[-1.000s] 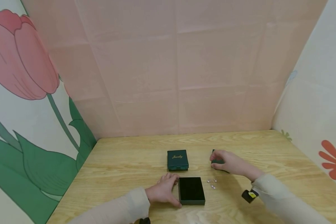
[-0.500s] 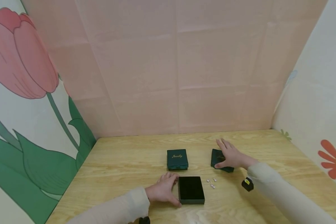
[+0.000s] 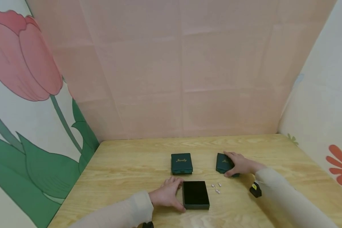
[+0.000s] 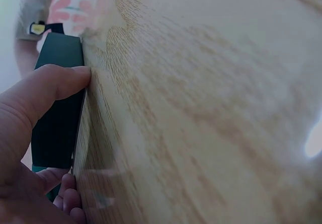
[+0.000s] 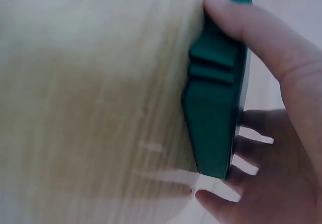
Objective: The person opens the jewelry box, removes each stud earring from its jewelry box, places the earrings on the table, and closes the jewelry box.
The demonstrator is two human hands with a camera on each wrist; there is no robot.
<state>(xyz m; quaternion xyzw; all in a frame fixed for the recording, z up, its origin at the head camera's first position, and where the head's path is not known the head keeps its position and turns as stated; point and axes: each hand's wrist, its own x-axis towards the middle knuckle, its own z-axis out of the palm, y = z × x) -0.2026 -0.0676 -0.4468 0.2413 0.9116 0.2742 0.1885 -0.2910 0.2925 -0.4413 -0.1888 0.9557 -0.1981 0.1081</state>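
Note:
My left hand (image 3: 167, 193) holds the left side of a flat dark green box with a black top face (image 3: 195, 194), thumb at its near corner and fingers at its far corner. In the left wrist view the thumb (image 4: 75, 76) presses on the box's green side (image 4: 56, 133). Further right, my right hand (image 3: 239, 165) grips a green jewelry box (image 3: 223, 163) with gold lettering partly covered by the fingers. The right wrist view has the thumb (image 5: 236, 20) on one end of this jewelry box (image 5: 212, 116) and fingers curled behind it.
Another green jewelry box (image 3: 181, 163), lid down, stands behind the black-topped box. Several small shiny pieces (image 3: 216, 187) lie on the wooden table (image 3: 131, 167) between the hands. A pink sheet (image 3: 148, 79) hangs at the back, with flower-printed sheets at both sides.
My right hand let go of the right jewelry box, spread its fingers over it, then came down and gripped its right side. My left hand has stayed in place.

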